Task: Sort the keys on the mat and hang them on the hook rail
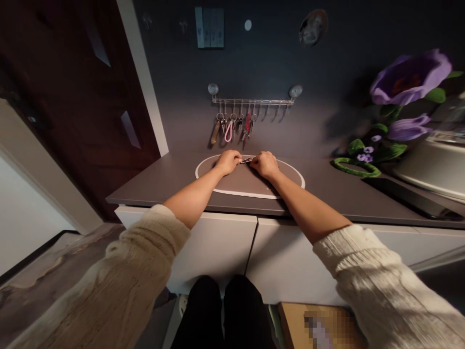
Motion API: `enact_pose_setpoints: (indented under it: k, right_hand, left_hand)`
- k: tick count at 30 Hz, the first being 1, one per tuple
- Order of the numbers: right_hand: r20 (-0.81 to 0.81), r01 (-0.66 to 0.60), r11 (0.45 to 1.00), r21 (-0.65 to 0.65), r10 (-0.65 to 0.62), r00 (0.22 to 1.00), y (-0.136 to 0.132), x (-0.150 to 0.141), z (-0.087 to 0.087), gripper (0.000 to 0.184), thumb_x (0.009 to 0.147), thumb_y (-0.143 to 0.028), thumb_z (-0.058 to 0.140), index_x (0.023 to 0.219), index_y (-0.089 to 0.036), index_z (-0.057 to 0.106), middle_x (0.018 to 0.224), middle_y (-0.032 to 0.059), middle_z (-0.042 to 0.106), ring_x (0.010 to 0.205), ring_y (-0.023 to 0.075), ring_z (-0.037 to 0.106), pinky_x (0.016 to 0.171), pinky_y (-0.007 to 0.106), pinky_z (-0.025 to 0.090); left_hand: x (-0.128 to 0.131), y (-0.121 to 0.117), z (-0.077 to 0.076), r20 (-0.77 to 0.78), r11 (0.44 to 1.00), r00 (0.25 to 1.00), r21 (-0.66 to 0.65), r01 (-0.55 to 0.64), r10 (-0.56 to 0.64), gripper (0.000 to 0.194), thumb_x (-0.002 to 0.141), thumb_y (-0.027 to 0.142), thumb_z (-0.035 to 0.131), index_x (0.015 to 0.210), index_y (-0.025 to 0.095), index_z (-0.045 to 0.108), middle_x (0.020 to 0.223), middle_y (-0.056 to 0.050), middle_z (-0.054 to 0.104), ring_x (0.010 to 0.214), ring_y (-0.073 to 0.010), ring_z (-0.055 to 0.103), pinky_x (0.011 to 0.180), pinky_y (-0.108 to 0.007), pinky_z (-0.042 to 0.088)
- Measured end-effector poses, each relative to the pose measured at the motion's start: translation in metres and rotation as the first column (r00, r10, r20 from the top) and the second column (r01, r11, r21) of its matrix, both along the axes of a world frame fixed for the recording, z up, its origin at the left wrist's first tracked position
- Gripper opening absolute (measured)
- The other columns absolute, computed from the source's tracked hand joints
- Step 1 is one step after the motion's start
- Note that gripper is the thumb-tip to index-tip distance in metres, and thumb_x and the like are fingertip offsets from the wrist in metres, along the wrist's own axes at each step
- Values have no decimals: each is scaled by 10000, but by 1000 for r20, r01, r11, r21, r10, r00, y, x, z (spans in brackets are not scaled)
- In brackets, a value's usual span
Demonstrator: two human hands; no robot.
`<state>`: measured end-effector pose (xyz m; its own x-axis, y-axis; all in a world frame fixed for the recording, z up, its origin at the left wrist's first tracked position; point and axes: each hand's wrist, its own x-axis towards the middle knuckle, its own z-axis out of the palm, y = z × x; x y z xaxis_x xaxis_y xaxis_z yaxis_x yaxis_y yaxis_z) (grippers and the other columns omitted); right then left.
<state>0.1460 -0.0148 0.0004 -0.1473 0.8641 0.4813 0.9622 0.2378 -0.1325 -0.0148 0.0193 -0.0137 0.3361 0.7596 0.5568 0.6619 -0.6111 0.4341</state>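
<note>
Over the far part of an oval brown mat [243, 182] with a white rim, my two hands are close together. A small, thin silver metal piece [247, 160], possibly a key, spans the gap between them. My left hand [228, 162] is closed, its thumb and finger pinched at the left end of the piece. My right hand [266, 165] is closed too, with its curled fingers at the right end. The fingers cover both ends, so the exact kind cannot be made out.
Behind the mat, a clear hook rail [253, 102] on the dark wall carries several key bunches, one with a pink loop [228, 131]. Purple flowers [410, 80] and a pale lampshade-like object [436, 162] stand at the right. Below the counter [152, 182] is a cardboard box [294, 325].
</note>
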Motion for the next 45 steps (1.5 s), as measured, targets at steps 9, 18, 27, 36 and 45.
enact_pose_setpoints:
  k: [9,18,27,36,45]
  right_hand:
    - [72,123,992,-16,-122,990,-9,-4,6,202,732,-323,602,803,-154,688,921,128,598,950,251,462,789,351,349]
    - [109,114,989,-92,-104,989,-7,1,4,213,776,-338,550,854,-198,691,982,120,563,999,266,423,784,356,348]
    - [146,-41,997,-71,51,988,-4,13,0,268,835,-335,451,871,-222,691,976,106,563,970,262,396,769,351,315]
    - [81,-83,993,-83,90,993,-3,9,-1,322,864,-365,374,994,-252,646,971,106,582,959,259,408,718,321,295]
    - [-54,-151,987,-56,148,988,-9,4,5,319,881,-310,303,855,-195,599,930,89,621,912,227,431,711,292,277]
  left_hand:
    - [-2,3,-1,1,1000,1000,-13,2,-2,138,730,182,537,761,149,666,786,-50,659,761,-154,557,762,-269,406]
    - [-3,-3,2,3,999,1000,-30,-23,23,140,728,182,534,763,153,667,794,-47,665,751,-154,558,734,-262,411]
    - [-1,-5,4,22,1000,999,9,30,-30,143,723,156,539,789,144,665,816,-43,661,759,-144,558,753,-256,418]
    - [2,-13,10,19,996,996,3,86,-86,157,745,152,530,832,152,661,886,-49,648,835,-147,553,796,-264,418]
    - [3,-11,11,54,976,976,-41,215,-213,208,787,166,451,838,135,650,875,-47,645,836,-138,546,810,-252,404]
